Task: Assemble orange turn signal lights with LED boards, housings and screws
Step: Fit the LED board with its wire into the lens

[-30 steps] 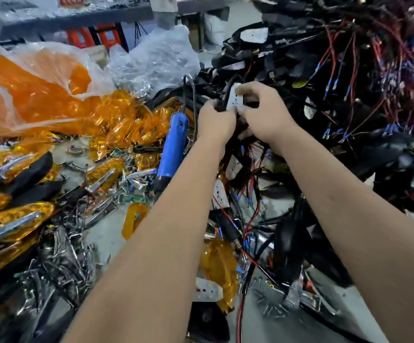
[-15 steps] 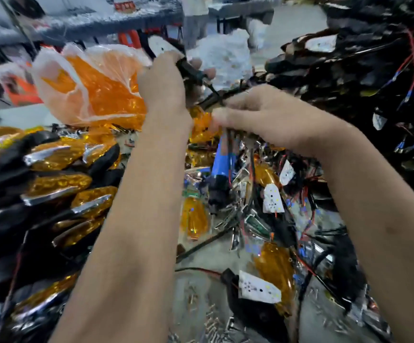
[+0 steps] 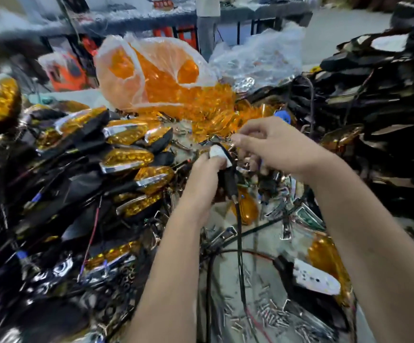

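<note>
**Both hands on one housing above a crowded bench**

The left hand (image 3: 204, 173) has its fingers curled round a black housing (image 3: 228, 179), its thumb pressed on the white LED board (image 3: 217, 152) seated at the housing's upper end; a black cable (image 3: 239, 243) hangs from the lower end of the housing down toward the bench; the right hand (image 3: 272, 144) is just beside it, fingers bent and fingertips drawn together at the top of the board, though blur hides whether they pinch anything.

Below the hands, loose screws (image 3: 265, 315) lie scattered on the pale bench top (image 3: 225, 214); near the right forearm a second white LED board (image 3: 316, 278) sits in a black housing, touching an orange lens (image 3: 324, 258); another orange lens (image 3: 246, 209) lies just under the held housing.

To the left, finished orange lights (image 3: 126, 158) with chrome trim are stacked in a heap; behind the hands, a clear plastic bag of orange lenses (image 3: 156, 78) spills toward the middle; a blue tool tip (image 3: 283, 116) shows past the right hand; on the right a tall pile of black housings and wires (image 3: 379, 115) rises.
</note>
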